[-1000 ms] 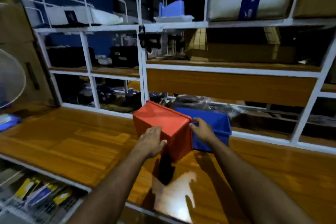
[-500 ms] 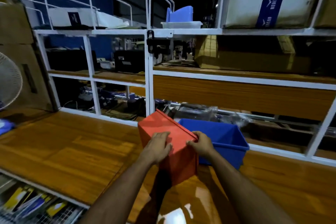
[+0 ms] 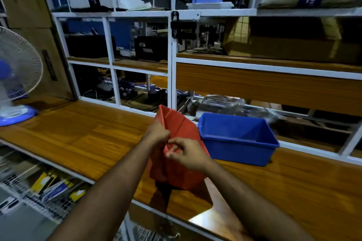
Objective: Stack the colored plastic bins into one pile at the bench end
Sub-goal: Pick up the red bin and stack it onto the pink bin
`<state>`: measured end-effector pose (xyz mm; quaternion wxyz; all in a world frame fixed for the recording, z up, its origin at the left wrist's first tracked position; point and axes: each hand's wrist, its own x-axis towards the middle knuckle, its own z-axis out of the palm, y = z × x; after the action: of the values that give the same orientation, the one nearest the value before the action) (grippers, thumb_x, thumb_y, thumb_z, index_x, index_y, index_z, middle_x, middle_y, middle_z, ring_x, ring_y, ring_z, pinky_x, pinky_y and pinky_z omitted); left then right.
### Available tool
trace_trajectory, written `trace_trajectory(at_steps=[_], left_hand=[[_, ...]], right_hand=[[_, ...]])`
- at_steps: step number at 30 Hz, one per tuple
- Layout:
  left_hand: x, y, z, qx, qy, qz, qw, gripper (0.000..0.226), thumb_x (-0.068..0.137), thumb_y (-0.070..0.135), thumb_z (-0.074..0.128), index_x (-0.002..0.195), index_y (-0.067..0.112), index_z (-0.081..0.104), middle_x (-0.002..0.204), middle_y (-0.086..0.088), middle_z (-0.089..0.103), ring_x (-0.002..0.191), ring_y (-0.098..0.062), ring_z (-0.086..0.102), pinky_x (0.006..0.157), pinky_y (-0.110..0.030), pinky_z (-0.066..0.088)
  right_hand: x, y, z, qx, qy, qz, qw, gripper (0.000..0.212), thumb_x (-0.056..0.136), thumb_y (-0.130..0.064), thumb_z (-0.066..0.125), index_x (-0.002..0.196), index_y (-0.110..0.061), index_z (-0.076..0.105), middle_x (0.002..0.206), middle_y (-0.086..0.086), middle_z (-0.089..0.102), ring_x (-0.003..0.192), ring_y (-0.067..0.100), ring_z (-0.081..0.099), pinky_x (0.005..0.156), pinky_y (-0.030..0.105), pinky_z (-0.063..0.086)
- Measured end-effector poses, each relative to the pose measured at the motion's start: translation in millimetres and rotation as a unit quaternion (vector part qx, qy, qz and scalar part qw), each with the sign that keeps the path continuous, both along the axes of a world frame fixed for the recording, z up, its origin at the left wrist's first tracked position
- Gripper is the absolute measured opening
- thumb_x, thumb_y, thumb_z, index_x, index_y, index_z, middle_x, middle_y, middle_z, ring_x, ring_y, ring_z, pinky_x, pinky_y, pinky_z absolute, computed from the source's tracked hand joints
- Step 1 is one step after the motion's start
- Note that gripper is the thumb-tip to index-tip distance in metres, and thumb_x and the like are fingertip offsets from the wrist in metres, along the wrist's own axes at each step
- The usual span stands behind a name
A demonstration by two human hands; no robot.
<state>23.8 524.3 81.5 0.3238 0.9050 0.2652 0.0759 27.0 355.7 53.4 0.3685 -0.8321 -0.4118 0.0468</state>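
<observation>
A red plastic bin [image 3: 181, 129] is held above the wooden bench [image 3: 78, 135], tilted so its opening faces away and to the right. My left hand [image 3: 157, 133] grips its near left rim. My right hand [image 3: 186, 153] holds the near rim just below, fingers curled over the edge. A blue plastic bin [image 3: 238, 137] stands upright and empty on the bench, directly right of the red one and close to it.
A white and blue table fan [image 3: 13, 76] stands at the bench's left end. White metal shelving [image 3: 172, 60] with boxes and cartons runs behind the bench. A wire rack [image 3: 45, 191] of packets sits below the front edge.
The red bin has been turned from bottom-up to tilted with its opening showing. Both hands shifted from its sides onto its near rim. The view moved closer.
</observation>
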Motion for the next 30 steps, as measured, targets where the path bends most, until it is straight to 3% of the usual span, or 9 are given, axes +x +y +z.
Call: trace_trajectory(at_steps=[4,8,12,15,17,20,23,27,30], left_hand=[[-25,20,-19,-0.063,0.017,0.047,0.997,0.018,0.082,0.01,0.058,0.095,0.002,0.069,0.092,-0.018,0.07,0.077,-0.034,0.07,0.063,-0.043,0.061],[-48,32,-42,-0.09,0.01,0.045,0.995,0.013,0.084,0.007,0.056,0.088,0.01,0.067,0.093,-0.017,0.069,0.085,-0.035,0.07,0.066,-0.041,0.058],[-60,39,-54,-0.061,0.014,0.054,0.997,0.013,0.081,0.009,0.058,0.077,0.007,0.069,0.082,-0.015,0.07,0.067,-0.028,0.066,0.051,-0.028,0.048],[-60,39,-51,-0.012,0.032,0.036,0.999,0.01,0.083,0.015,0.061,0.074,0.013,0.067,0.086,-0.013,0.071,0.06,-0.017,0.061,0.047,-0.026,0.043],[-59,37,-47,0.038,0.03,0.033,0.998,0.005,0.082,0.021,0.064,0.083,0.016,0.063,0.097,-0.009,0.071,0.066,-0.015,0.058,0.053,-0.026,0.042],[-51,26,-45,0.105,0.015,0.015,0.994,0.042,0.079,0.025,0.067,0.12,0.019,0.058,0.118,-0.007,0.061,0.103,-0.023,0.06,0.083,-0.035,0.052],[-42,2,-44,0.191,0.022,-0.055,0.98,0.059,0.081,0.021,0.063,0.137,0.021,0.048,0.134,-0.008,0.051,0.123,-0.027,0.048,0.104,-0.039,0.043],[-32,-42,-44,0.247,-0.002,-0.192,0.95,0.054,0.084,0.022,0.06,0.136,0.025,0.049,0.134,-0.003,0.054,0.125,-0.024,0.045,0.106,-0.037,0.04],[-24,-73,-46,0.264,-0.001,-0.243,0.934,0.054,0.083,0.022,0.06,0.136,0.026,0.049,0.135,-0.002,0.055,0.127,-0.022,0.045,0.106,-0.037,0.04]], right_hand=[[17,-14,-9,0.007,0.01,-0.133,0.991,0.029,0.088,-0.034,0.064,0.112,-0.02,0.073,0.104,-0.004,0.075,0.093,0.008,0.067,0.085,0.028,0.053],[39,-43,-28,-0.172,0.029,-0.275,0.945,0.028,0.088,-0.034,0.058,0.107,-0.014,0.065,0.111,0.008,0.068,0.095,0.024,0.061,0.085,0.037,0.052],[34,-47,-45,-0.173,0.122,-0.26,0.942,0.035,0.094,-0.029,0.056,0.123,-0.011,0.055,0.109,0.009,0.064,0.079,0.018,0.062,0.057,0.026,0.048],[32,-44,-45,-0.154,0.095,-0.247,0.952,0.029,0.091,-0.021,0.058,0.118,-0.011,0.062,0.111,0.009,0.069,0.094,0.023,0.067,0.072,0.03,0.056],[33,-43,-42,-0.15,0.101,-0.238,0.954,0.024,0.091,-0.019,0.06,0.114,-0.012,0.065,0.108,0.007,0.07,0.094,0.021,0.068,0.083,0.034,0.058],[34,-49,-38,-0.17,0.093,-0.224,0.955,0.019,0.092,-0.017,0.061,0.11,-0.014,0.066,0.103,0.005,0.07,0.089,0.016,0.069,0.08,0.032,0.059],[36,-60,-33,-0.201,0.072,-0.195,0.957,0.018,0.091,-0.018,0.062,0.108,-0.016,0.068,0.103,0.003,0.071,0.088,0.014,0.068,0.079,0.029,0.058],[39,-84,-25,-0.232,0.054,-0.165,0.957,0.022,0.09,-0.019,0.064,0.111,-0.023,0.07,0.095,-0.006,0.07,0.082,0.006,0.065,0.07,0.022,0.05],[42,-105,-19,-0.252,0.048,-0.162,0.953,0.028,0.09,-0.019,0.063,0.116,-0.027,0.068,0.101,-0.006,0.071,0.086,0.008,0.065,0.077,0.027,0.054]])
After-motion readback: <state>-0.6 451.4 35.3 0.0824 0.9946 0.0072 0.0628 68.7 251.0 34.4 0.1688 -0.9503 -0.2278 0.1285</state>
